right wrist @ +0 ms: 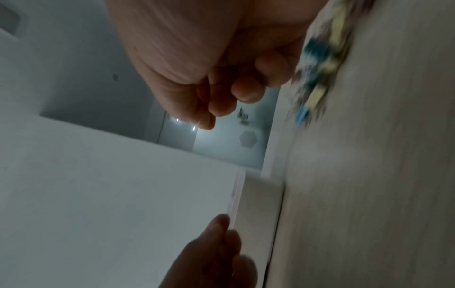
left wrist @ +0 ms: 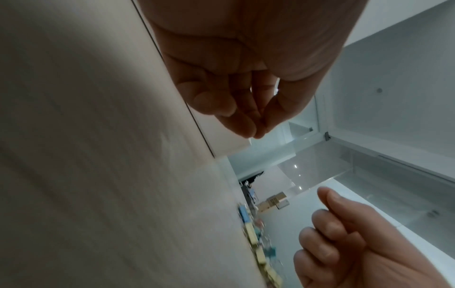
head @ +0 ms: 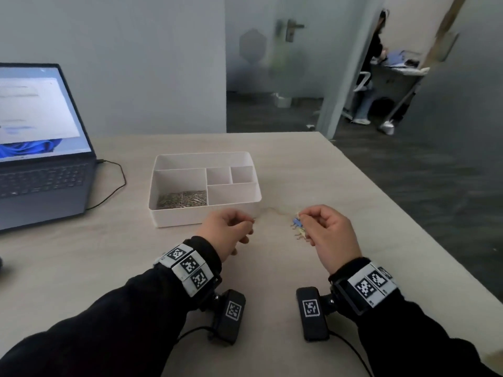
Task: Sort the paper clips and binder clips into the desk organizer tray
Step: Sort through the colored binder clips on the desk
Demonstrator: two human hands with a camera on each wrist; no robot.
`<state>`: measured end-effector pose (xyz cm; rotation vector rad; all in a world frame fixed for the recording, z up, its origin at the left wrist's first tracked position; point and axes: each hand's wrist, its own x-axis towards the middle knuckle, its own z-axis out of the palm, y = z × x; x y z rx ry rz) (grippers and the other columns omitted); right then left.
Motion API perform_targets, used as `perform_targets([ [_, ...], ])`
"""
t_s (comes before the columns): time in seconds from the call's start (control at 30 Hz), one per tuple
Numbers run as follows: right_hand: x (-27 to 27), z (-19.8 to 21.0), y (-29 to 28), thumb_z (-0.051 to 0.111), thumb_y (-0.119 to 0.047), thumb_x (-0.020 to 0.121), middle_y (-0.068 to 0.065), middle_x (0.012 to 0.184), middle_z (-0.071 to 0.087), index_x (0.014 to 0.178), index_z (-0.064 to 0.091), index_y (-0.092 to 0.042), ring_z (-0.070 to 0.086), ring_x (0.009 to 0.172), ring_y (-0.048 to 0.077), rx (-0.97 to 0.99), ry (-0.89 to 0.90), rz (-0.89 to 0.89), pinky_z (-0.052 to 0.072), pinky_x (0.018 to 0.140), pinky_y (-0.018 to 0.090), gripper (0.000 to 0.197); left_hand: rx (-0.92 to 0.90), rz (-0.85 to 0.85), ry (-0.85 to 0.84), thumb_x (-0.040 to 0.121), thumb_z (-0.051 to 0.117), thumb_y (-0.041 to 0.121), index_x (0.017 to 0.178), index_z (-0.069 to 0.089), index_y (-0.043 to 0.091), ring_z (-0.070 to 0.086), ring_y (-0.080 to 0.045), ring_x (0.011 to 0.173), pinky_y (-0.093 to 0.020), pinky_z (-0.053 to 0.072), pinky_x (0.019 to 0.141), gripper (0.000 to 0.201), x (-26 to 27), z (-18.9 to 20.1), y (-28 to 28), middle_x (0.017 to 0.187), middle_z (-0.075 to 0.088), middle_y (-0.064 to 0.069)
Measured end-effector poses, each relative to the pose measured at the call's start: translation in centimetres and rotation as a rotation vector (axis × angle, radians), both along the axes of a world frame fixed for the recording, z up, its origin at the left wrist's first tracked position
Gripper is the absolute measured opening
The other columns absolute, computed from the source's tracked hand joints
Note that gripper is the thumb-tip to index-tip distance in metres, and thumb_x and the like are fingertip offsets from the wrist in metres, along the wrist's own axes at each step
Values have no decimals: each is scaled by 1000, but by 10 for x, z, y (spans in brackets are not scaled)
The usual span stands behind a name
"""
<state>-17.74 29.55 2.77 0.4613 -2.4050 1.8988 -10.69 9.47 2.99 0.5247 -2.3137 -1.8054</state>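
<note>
white tray [head: 174, 216], blue and yellow binder clips [head: 298, 225], black sleeves [head: 109, 322]

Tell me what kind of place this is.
Most likely an office. An open laptop sits on a pale desk beside a white organizer tray, and a door behind opens onto another desk.

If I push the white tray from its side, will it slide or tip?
Likely slide: the tray looks low and wide, flat on the smooth table. Probably light, since only paper clips fill one compartment. Tipping seems unlikely.
</note>
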Motion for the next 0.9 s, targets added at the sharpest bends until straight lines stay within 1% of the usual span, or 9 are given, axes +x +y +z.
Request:
perform_targets([
  [0.07, -5, -2, 22, 65, -11, 92, -10, 60, 66, 86, 72, -15, 56, 53, 0, -22, -10, -66, 47, 50, 19, 11, -4, -31, 4, 89, 62, 10, 88, 69, 18, 66, -11, 69, -26, 50, 49, 11, -8, -1, 16, 81, 72, 0],
  [0.13, -11, -7, 39, 65, -13, 93, -8, 65, 67, 87, 72, -17, 58, 56, 1, -26, -26, -124, 51, 49, 20, 10, -17, -49, 11, 88, 64, 11, 90, 70, 19, 65, -12, 71, -28, 52, 53, 10, -16, -4, 30, 84, 73, -2],
  [0.2, -15, -12, 52, 65, -12, 93, -1, 72, 69, 87, 72, -16, 57, 57, 0, -30, -23, -177, 47, 48, 13, 10, -61, -65, 9, 87, 67, 15, 88, 70, 22, 63, -12, 69, -29, 54, 55, 8, -24, -8, 42, 85, 71, -4],
  [0.27, -19, -16, 62, 66, -13, 92, -5, 74, 70, 87, 72, -18, 59, 59, -2, 9, -13, -209, 45, 52, 11, 9, -123, -80, -1, 86, 69, 21, 85, 70, 28, 59, -11, 63, -28, 55, 55, 8, -32, -12, 51, 82, 69, 1],
  [0.43, -31, -32, 76, 73, -20, 86, -8, 85, 70, 86, 71, -28, 66, 71, 3, 247, -69, -96, 51, 67, 24, 8, -258, -106, -42, 81, 74, 33, 89, 68, 39, 60, -10, 65, -19, 47, 59, 12, -47, -18, 66, 77, 66, 4],
  [0.53, -37, -38, 77, 79, -16, 79, -11, 92, 66, 87, 73, -28, 61, 69, 10, 351, -26, -39, 48, 68, 21, 15, -306, -140, -20, 78, 77, 32, 87, 66, 43, 61, -6, 68, -15, 47, 60, 18, -55, -20, 74, 82, 67, 10],
  [0.67, -40, -42, 78, 75, -9, 79, -7, 86, 67, 89, 74, -24, 58, 66, 6, 383, 9, -35, 44, 64, 11, 18, -374, -164, -17, 81, 75, 29, 90, 66, 42, 62, 1, 75, -9, 44, 62, 19, -65, -21, 83, 96, 65, 19],
  [0.77, -42, -43, 78, 71, -10, 81, -7, 87, 68, 90, 72, -30, 61, 70, 10, 393, 2, -35, 45, 65, 15, 22, -399, -132, -53, 81, 73, 30, 90, 70, 38, 62, 2, 76, -12, 46, 64, 12, -69, -21, 86, 89, 66, 20],
  [0.9, -44, -44, 77, 72, -15, 82, -12, 95, 65, 90, 72, -32, 56, 67, 4, 409, 41, -16, 45, 69, 19, 18, -422, -117, -76, 79, 73, 30, 81, 74, 30, 61, 0, 70, -11, 44, 58, 2, -71, -22, 87, 74, 66, 17],
])
